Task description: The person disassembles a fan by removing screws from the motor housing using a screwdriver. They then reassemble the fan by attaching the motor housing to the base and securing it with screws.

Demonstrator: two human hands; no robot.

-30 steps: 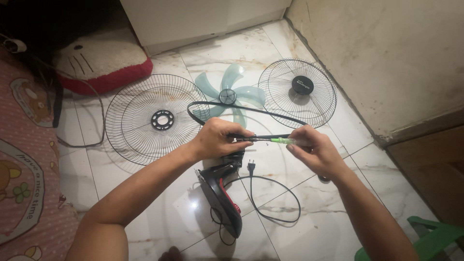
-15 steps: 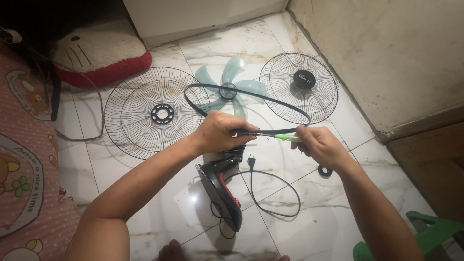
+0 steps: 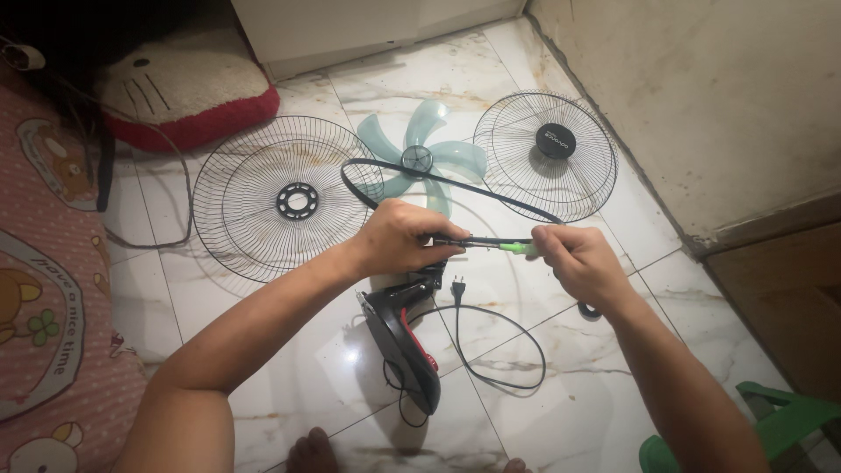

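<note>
While both hands pinch the thin black rim band (image 3: 455, 188), left hand (image 3: 399, 236) and right hand (image 3: 578, 263) fingers clamped at its ends, it looks light, springy, best gripped there.

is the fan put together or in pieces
In pieces: two wire grilles, the blade and the motor base lie separately on the floor.

Two wire fan grilles on the floor, one far left (image 3: 289, 200), one far right (image 3: 547, 153). One pale green fan blade (image 3: 419, 159) between them. One black fan motor body (image 3: 405, 337) nearer, one plug (image 3: 456, 286), one thin black ring (image 3: 455, 188), and one cushion (image 3: 184, 92) far left.
</note>
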